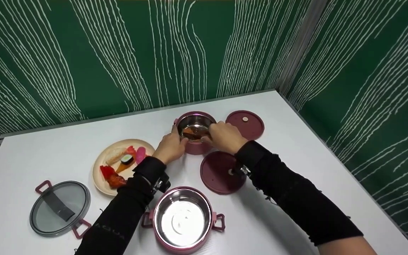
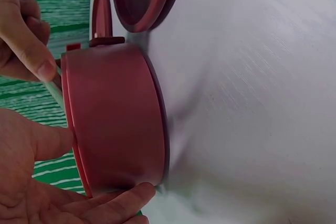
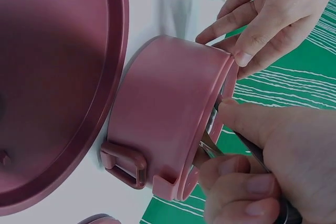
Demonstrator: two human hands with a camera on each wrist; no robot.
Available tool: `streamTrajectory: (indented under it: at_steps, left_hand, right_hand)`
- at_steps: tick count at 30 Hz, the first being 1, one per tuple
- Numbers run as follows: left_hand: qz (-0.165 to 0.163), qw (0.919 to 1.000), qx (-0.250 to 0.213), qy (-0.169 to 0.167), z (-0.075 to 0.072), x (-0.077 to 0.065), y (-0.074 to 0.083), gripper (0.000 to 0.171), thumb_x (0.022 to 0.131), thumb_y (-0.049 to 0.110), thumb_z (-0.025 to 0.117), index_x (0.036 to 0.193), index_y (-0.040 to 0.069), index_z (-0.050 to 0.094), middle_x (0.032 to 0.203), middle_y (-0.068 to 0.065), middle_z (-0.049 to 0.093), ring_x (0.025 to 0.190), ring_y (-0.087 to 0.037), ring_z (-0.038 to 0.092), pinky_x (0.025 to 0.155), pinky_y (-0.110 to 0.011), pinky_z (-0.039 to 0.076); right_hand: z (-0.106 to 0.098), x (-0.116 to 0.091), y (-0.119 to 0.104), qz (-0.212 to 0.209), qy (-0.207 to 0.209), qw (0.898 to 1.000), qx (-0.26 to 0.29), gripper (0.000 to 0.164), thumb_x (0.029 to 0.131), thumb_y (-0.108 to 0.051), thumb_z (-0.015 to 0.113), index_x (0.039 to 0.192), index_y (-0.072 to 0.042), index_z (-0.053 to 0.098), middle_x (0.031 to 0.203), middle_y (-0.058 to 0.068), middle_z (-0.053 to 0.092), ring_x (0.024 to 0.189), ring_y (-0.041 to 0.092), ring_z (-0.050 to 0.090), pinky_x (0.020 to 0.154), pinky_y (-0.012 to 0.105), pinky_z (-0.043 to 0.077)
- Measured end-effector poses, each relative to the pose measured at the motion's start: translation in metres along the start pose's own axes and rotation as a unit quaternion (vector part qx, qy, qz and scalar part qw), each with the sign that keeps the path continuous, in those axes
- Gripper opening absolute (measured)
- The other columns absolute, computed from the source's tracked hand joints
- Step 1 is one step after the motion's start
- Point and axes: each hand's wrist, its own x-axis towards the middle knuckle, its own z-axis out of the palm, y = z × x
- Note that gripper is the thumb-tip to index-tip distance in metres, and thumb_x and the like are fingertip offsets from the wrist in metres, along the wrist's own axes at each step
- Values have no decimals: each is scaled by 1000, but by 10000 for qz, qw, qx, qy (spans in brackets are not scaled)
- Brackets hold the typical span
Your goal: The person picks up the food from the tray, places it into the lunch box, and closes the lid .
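My left hand holds the side of a small dark-pink pot, thumb at the rim and fingers along the outer wall. My right hand is over the pot's right rim, gripping a dark-handled metal utensil that reaches into the opening; its exact kind I cannot tell. Orange-brown food pieces lie on the pot's steel bottom. Close to the pot are two round maroon lids, one at its right and another in front, under my right wrist.
Beside my left forearm a beige plate bears sushi, meat and other food pieces. A second pink pot with side handles stands at the front, with bare steel inside. A grey clear lid lies front left. Green walls border the white table.
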Motion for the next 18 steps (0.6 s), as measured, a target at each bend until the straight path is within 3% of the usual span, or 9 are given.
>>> streamTrajectory:
  at_steps: [7, 13, 18]
  left_hand:
    - [-31, 10000, -16, 16, 0, 0, 0, 75, 108, 25, 49, 159, -13, 11, 153, -34, 43, 142, -41, 46, 120, -47, 38]
    - [84, 9999, 23, 109, 0, -3, 3, 73, 107, 24, 51, 159, -12, 14, 146, -36, 50, 136, -45, 52, 116, -50, 42]
    - [34, 9998, 157, 103, -1, -3, 2, 73, 108, 25, 50, 158, -16, 14, 147, -35, 50, 136, -43, 52, 115, -49, 43]
  right_hand:
    - [0, 0, 0, 34, -95, 9999, 105, 41, 100, -40, 68, 99, 1, 72, 96, 23, 71, 86, 38, 71, 69, 53, 59]
    - [-3, -2, 1, 151, -55, 9998, 137, 41, 100, -41, 68, 96, 0, 71, 94, 21, 72, 84, 37, 72, 69, 52, 59]
    - [-1, -3, -2, -44, -37, 9999, 85, 40, 101, -38, 68, 94, 1, 72, 94, 22, 73, 84, 37, 71, 69, 53, 58]
